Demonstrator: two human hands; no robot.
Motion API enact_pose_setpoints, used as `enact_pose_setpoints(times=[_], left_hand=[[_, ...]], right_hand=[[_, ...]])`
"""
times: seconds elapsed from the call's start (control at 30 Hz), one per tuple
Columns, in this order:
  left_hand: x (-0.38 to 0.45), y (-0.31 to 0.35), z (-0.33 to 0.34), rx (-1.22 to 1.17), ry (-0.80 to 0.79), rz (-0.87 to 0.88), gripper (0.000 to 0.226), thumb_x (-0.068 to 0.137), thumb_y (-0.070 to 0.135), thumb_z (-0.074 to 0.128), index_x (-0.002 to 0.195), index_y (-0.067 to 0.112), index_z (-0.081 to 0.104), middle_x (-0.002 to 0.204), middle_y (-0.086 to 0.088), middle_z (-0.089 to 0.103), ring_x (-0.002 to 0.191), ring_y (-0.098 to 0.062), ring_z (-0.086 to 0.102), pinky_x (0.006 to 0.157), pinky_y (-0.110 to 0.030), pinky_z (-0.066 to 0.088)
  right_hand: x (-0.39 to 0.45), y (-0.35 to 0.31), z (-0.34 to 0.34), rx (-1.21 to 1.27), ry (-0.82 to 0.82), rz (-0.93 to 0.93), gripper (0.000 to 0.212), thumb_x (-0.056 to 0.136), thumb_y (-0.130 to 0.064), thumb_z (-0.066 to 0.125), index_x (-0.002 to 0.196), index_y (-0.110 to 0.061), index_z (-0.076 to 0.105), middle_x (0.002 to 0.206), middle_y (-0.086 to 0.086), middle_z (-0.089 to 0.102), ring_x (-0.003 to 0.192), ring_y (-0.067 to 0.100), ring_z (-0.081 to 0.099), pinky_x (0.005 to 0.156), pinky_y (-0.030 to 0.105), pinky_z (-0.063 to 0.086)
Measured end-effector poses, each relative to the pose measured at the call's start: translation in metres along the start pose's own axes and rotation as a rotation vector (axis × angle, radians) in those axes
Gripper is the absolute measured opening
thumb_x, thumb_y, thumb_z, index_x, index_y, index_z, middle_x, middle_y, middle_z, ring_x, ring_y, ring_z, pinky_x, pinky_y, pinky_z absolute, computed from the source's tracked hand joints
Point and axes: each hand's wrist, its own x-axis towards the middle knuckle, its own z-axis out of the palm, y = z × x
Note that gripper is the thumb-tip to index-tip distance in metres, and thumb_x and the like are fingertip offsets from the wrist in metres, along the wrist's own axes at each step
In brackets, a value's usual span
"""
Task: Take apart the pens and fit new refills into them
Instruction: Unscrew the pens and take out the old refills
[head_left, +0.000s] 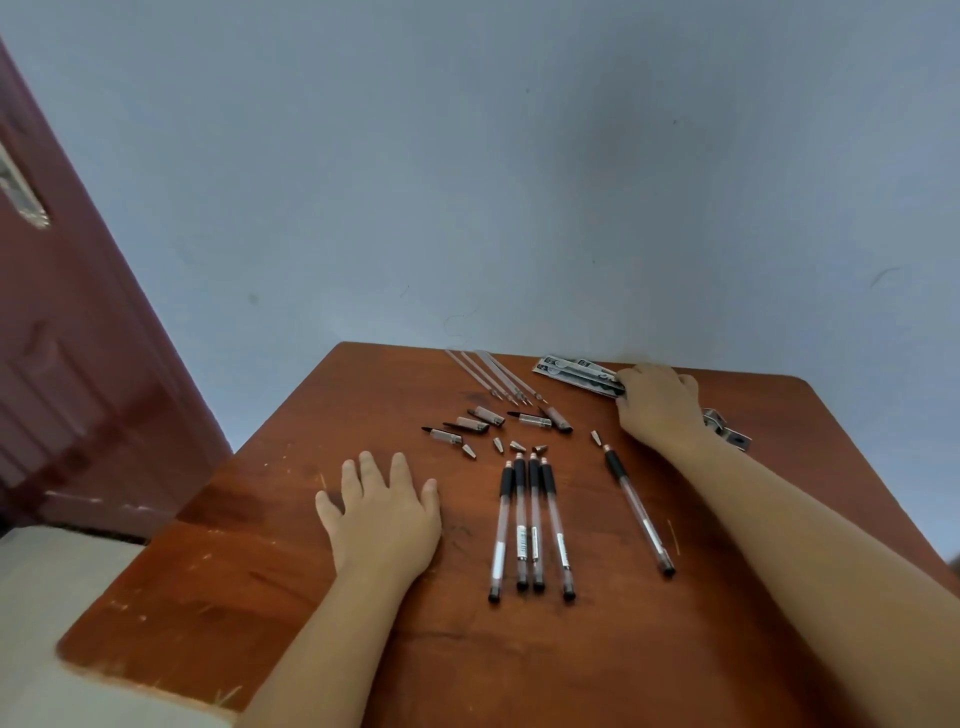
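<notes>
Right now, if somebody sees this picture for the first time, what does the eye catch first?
Probably the four pen barrels lying side by side in the middle of the table, with a fifth barrel apart to their right. Beyond them lie scattered caps and small tips, then thin refills near the far edge. The left hand rests flat on the wood, while the right hand reaches to the packets at the back.

printed labels on pen barrels and refill packets, none legible
</notes>
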Motion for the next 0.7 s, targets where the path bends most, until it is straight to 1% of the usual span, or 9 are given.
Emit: enact_pose_setpoints(times=[0.13, 0.23, 0.3, 0.5, 0.6, 0.7], left_hand=[[-0.001, -0.002, 0.001, -0.003, 0.006, -0.001, 0.053, 0.096, 0.045, 0.014, 0.145, 0.023, 0.008, 0.154, -0.008, 0.004, 0.141, -0.025, -0.001, 0.111, -0.048, 0.004], [-0.001, 0.0, 0.001, 0.006, 0.001, -0.004, 0.054, 0.096, 0.046, 0.014, 0.145, 0.023, 0.008, 0.154, -0.008, 0.004, 0.141, -0.024, -0.001, 0.112, -0.048, 0.004], [-0.001, 0.0, 0.001, 0.008, 0.0, -0.006, 0.054, 0.096, 0.046, 0.013, 0.145, 0.024, 0.008, 0.154, -0.008, 0.003, 0.141, -0.024, -0.001, 0.112, -0.048, 0.004], [-0.001, -0.001, 0.0, -0.008, 0.006, -0.005, 0.054, 0.096, 0.047, 0.014, 0.145, 0.023, 0.009, 0.154, -0.008, 0.004, 0.141, -0.024, -0.001, 0.112, -0.048, 0.004], [-0.002, -0.001, 0.0, -0.017, 0.008, -0.003, 0.054, 0.096, 0.046, 0.014, 0.145, 0.023, 0.009, 0.154, -0.008, 0.004, 0.141, -0.024, -0.001, 0.112, -0.048, 0.004], [-0.003, -0.002, 0.0, -0.011, 0.019, -0.003, 0.054, 0.096, 0.046, 0.013, 0.145, 0.023, 0.008, 0.154, -0.008, 0.004, 0.141, -0.024, 0.0, 0.112, -0.047, 0.005]], right_hand=[[0.0, 0.006, 0.003, 0.061, 0.072, 0.003, 0.028, 0.088, -0.02, 0.048, 0.114, -0.011, 0.055, 0.116, 0.008, 0.056, 0.111, 0.025, 0.046, 0.095, 0.039, 0.03], [-0.003, 0.01, 0.004, 0.05, 0.124, -0.011, 0.024, 0.087, -0.025, 0.048, 0.105, -0.012, 0.059, 0.107, 0.006, 0.06, 0.103, 0.023, 0.05, 0.09, 0.036, 0.032], [-0.005, 0.01, 0.004, 0.034, 0.133, -0.016, 0.023, 0.088, -0.027, 0.047, 0.101, -0.013, 0.06, 0.105, 0.006, 0.061, 0.101, 0.022, 0.051, 0.088, 0.036, 0.033], [-0.007, 0.009, -0.002, 0.002, 0.149, -0.061, 0.023, 0.088, -0.02, 0.047, 0.106, -0.012, 0.06, 0.106, 0.007, 0.062, 0.103, 0.024, 0.052, 0.086, 0.034, 0.033], [-0.009, 0.008, -0.004, -0.003, 0.178, -0.08, 0.021, 0.087, -0.016, 0.047, 0.1, -0.012, 0.062, 0.101, 0.007, 0.064, 0.098, 0.025, 0.054, 0.085, 0.034, 0.033], [-0.013, 0.008, -0.008, 0.059, 0.249, -0.07, 0.019, 0.086, -0.012, 0.048, 0.091, -0.008, 0.065, 0.092, 0.009, 0.067, 0.091, 0.028, 0.056, 0.08, 0.033, 0.034]])
